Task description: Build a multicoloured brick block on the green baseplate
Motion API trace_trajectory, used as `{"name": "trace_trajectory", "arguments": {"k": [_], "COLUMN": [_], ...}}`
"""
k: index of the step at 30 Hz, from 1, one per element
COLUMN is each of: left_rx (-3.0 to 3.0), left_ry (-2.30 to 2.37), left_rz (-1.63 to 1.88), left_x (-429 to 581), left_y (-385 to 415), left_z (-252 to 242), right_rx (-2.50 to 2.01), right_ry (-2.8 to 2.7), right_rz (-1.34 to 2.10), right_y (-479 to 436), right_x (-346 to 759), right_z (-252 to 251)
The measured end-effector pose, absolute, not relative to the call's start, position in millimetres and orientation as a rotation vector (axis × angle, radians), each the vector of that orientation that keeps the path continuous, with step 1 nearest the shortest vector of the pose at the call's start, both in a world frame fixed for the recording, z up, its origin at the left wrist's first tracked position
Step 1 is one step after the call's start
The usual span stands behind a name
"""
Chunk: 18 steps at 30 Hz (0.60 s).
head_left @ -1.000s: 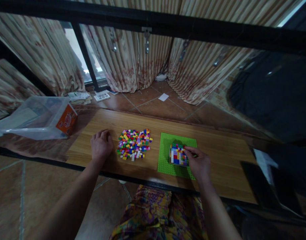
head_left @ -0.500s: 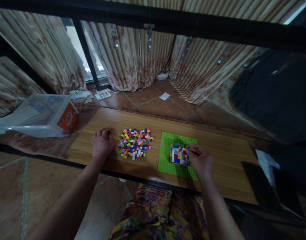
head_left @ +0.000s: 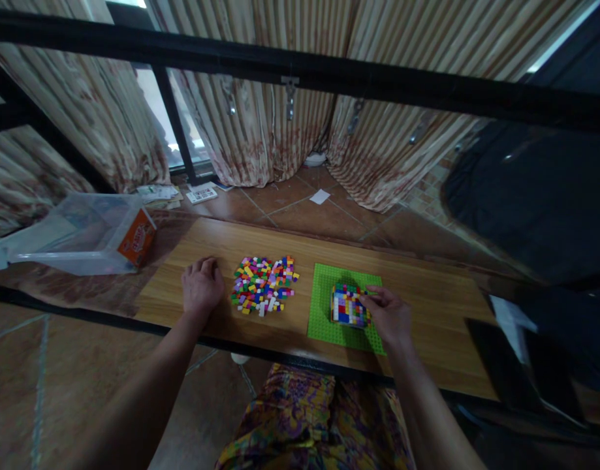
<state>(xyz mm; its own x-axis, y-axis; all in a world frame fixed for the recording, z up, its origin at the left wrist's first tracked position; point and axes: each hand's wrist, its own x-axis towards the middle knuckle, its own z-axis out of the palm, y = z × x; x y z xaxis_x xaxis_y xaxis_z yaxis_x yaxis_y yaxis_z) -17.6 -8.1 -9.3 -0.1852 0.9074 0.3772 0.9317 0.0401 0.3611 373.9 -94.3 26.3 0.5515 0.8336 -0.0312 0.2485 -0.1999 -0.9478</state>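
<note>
A block-shaped build of multicoloured toy bricks (head_left: 347,307) stands on a green studded baseplate (head_left: 322,320). My right hand (head_left: 390,314) is at the build's upper right edge, thumb and fingers pinched together. Whatever lies between those fingertips is too small and covered to make out. My left hand (head_left: 202,286) rests on the wooden board, its fingers loosely bent and holding nothing that I can see. Just right of it, a pile of loose small bricks (head_left: 263,284) in many colours is spread on the board.
The wooden board (head_left: 437,313) has a dark front edge close to my lap. A clear plastic bin (head_left: 84,254) with an orange label stands at the left. Dark flat panels (head_left: 495,365) lie at the right end. A black bar (head_left: 309,65) crosses above, before striped curtains.
The camera's view has shifted slightly, moving the whole scene in the picture. My right hand stays pinched at the build's edge, and my left hand still rests by the pile.
</note>
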Motion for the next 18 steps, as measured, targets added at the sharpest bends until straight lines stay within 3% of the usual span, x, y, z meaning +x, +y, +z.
{"name": "trace_trajectory", "arguments": {"k": [4,8,18], "left_rx": [-1.964,-2.001,-2.295], "left_ry": [-2.248,-2.262,-2.116], "left_rz": [-0.805,-0.787,-0.881], "left_x": [-17,-19,8], "left_y": [-9,-11,-4], "left_z": [-9,-7,-2], "right_rx": [-1.659,-1.54,-1.65], "right_ry": [-0.896,-1.337,-1.844], "right_rz": [0.443,0.522,0.454], "right_y": [-104,-85,22], "right_x": [345,294,227], "right_z": [41,48,10]}}
